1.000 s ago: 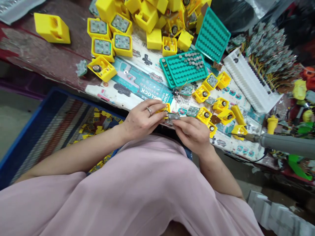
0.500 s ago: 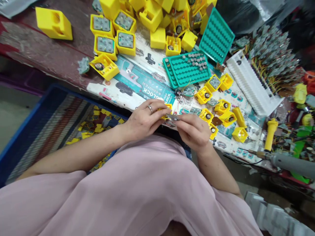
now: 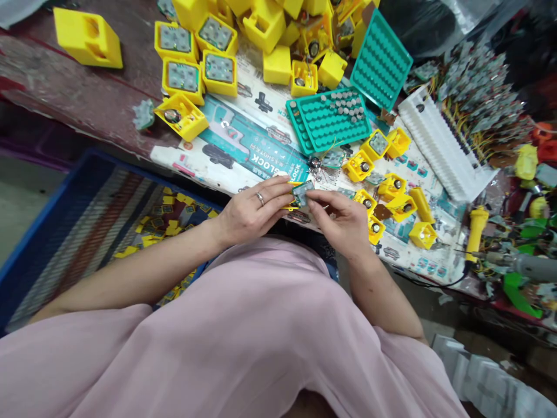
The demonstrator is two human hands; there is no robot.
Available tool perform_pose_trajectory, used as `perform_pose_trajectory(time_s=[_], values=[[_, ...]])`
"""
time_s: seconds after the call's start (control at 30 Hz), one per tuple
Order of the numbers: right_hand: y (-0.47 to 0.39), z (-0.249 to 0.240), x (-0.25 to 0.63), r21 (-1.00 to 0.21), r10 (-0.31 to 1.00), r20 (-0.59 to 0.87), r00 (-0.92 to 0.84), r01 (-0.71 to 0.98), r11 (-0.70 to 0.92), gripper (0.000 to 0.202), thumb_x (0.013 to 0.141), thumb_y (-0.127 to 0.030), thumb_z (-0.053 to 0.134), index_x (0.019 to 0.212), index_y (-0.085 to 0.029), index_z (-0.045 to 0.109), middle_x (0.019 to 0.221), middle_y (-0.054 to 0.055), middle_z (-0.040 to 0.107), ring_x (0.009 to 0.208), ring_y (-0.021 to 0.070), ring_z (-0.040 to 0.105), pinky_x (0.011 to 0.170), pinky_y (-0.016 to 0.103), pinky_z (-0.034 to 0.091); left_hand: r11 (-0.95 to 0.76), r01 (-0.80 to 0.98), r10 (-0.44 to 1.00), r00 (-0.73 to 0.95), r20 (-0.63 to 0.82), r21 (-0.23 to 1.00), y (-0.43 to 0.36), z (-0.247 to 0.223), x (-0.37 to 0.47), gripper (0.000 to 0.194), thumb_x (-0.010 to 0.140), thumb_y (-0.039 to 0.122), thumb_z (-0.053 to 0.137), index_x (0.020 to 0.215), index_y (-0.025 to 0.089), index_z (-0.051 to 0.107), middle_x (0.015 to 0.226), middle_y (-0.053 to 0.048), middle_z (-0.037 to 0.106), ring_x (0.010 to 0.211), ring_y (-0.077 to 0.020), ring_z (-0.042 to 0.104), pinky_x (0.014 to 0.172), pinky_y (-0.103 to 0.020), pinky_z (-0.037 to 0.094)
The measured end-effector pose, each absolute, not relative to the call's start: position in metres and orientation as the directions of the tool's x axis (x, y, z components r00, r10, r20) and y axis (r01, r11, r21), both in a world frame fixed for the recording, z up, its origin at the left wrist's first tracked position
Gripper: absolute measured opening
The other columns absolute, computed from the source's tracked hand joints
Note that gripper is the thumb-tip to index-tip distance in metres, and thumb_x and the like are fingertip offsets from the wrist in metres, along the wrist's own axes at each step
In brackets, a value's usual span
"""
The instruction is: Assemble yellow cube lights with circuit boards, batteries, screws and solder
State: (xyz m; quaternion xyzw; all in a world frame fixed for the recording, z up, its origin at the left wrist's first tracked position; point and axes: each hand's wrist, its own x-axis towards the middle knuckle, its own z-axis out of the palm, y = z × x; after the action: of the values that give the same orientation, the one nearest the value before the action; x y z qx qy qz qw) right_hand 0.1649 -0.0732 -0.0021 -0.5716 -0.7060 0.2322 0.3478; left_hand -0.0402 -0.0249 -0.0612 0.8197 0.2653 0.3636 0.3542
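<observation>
Circuit board (image 3: pixel 303 193), green-edged with a grey face, is tilting between the two hands just over the bench's (image 3: pixel 78 93) near edge. Right hand (image 3: pixel 342 223) is pinching its right side between thumb and forefinger, the other fingers curling loosely beneath. Left hand (image 3: pixel 256 210), ringed, is closing around a yellow housing (image 3: pixel 292 205) and covering most of it. Board and housing are overlapping here, though I cannot tell whether they are touching; this unit is looking only partway done, its board not yet seated.

Down on the near left, a blue crate (image 3: pixel 26 273) is holding plenty of small yellow pieces; some seem to be carrying boards, so they may be finished, but they are too small to judge.

Moving up the right side, open housings (image 3: pixel 394 184) are clustering with round metal parts showing and no boards on top, so work appears to be remaining there. One boarded housing (image 3: pixel 378 143) is standing among them. Behind, a teal tray (image 3: pixel 311 125) is bearing loose metal cells (image 3: pixel 348 104), and farther right a white rack (image 3: pixel 448 151) is lying beside a heap of wired boards (image 3: pixel 483 93).

Far left, four housings (image 3: pixel 183 78) are showing boards set in their tops, apparently fitted, while a yellow pile (image 3: pixel 265 26) is crowding the far side.
</observation>
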Motion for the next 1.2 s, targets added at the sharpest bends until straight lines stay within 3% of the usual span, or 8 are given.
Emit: perform_pose_trajectory(time_s=[0.3, 0.5, 0.67, 0.83, 0.93, 1.07, 1.2], values=[[-0.069, -0.009, 0.170, -0.808, 0.987, 0.146, -0.069, 0.568, 0.160, 0.014, 0.088, -0.029, 0.066, 0.098, -0.021, 0.074, 0.090, 0.001, 0.076, 0.070, 0.0094, 0.067, 0.062, 0.021, 0.054, -0.618, 0.257, 0.724, 0.555, 0.411, 0.743, -0.024, -0.067, -0.045, 0.017, 0.089, 0.028, 0.064, 0.103, 0.028, 0.073, 0.116, -0.008, 0.069, 0.125, -0.0267, 0.058, 0.107, -0.053, 0.049], [-0.070, -0.013, 0.169, -0.842, 0.979, 0.204, -0.004, 0.510, 0.177, 0.037, 0.088, -0.026, 0.068, 0.124, -0.025, 0.061, 0.096, 0.000, 0.074, 0.078, 0.0100, 0.070, 0.067, 0.021, 0.057, -0.634, 0.283, 0.721, 0.553, 0.418, 0.719, -0.028, -0.069, -0.048, 0.027, 0.087, 0.020, 0.066, 0.109, 0.035, 0.073, 0.110, -0.005, 0.072, 0.114, -0.0249, 0.060, 0.107, -0.057, 0.045], [-0.071, -0.004, 0.171, -0.767, 0.952, 0.301, -0.063, 0.576, 0.281, 0.024, 0.087, -0.018, 0.067, 0.109, -0.026, 0.070, 0.100, 0.000, 0.077, 0.082, 0.0110, 0.072, 0.070, 0.022, 0.059, -0.605, 0.325, 0.722, 0.610, 0.328, 0.727, -0.028, -0.062, -0.049, 0.027, 0.086, 0.022, 0.064, 0.108, 0.035, 0.073, 0.111, -0.003, 0.073, 0.113, -0.0245, 0.062, 0.112, -0.058, 0.037], [-0.070, -0.002, 0.173, -0.729, 0.928, 0.349, -0.129, 0.585, 0.355, 0.024, 0.087, -0.013, 0.065, 0.107, -0.025, 0.071, 0.099, 0.000, 0.076, 0.086, 0.0113, 0.071, 0.072, 0.021, 0.058, -0.514, 0.336, 0.769, 0.589, 0.249, 0.789, -0.028, -0.055, -0.047, 0.022, 0.083, 0.024, 0.068, 0.102, 0.034, 0.073, 0.111, -0.002, 0.074, 0.115, -0.0273, 0.063, 0.114, -0.063, 0.031], [-0.065, -0.004, 0.172, -0.740, 0.930, 0.341, -0.138, 0.571, 0.356, 0.022, 0.087, -0.015, 0.065, 0.106, -0.025, 0.072, 0.100, 0.001, 0.075, 0.089, 0.0125, 0.070, 0.074, 0.024, 0.058, -0.673, 0.368, 0.705, 0.581, 0.407, 0.641, -0.029, -0.056, -0.046, 0.021, 0.084, 0.023, 0.068, 0.102, 0.033, 0.071, 0.114, -0.001, 0.074, 0.117, -0.0259, 0.063, 0.112, -0.058, 0.037], [-0.049, -0.004, 0.171, -0.718, 0.941, 0.278, -0.192, 0.610, 0.337, 0.018, 0.089, -0.020, 0.065, 0.103, -0.024, 0.075, 0.096, 0.002, 0.076, 0.087, 0.0136, 0.069, 0.073, 0.025, 0.057, -0.871, 0.440, 0.458, 0.565, 0.687, 0.218, -0.029, -0.062, -0.044, 0.019, 0.086, 0.019, 0.065, 0.103, 0.027, 0.067, 0.111, -0.001, 0.073, 0.112, -0.0202, 0.065, 0.105, -0.047, 0.047], [-0.032, 0.003, 0.172, -0.682, 0.927, 0.186, -0.325, 0.637, 0.360, 0.017, 0.091, -0.023, 0.062, 0.100, -0.022, 0.076, 0.094, 0.003, 0.076, 0.086, 0.0141, 0.069, 0.079, 0.027, 0.055, -0.879, 0.453, 0.400, 0.536, 0.744, 0.146, -0.025, -0.067, -0.044, 0.017, 0.086, 0.019, 0.066, 0.101, 0.027, 0.067, 0.108, -0.002, 0.072, 0.109, -0.0189, 0.064, 0.101, -0.044, 0.052]])
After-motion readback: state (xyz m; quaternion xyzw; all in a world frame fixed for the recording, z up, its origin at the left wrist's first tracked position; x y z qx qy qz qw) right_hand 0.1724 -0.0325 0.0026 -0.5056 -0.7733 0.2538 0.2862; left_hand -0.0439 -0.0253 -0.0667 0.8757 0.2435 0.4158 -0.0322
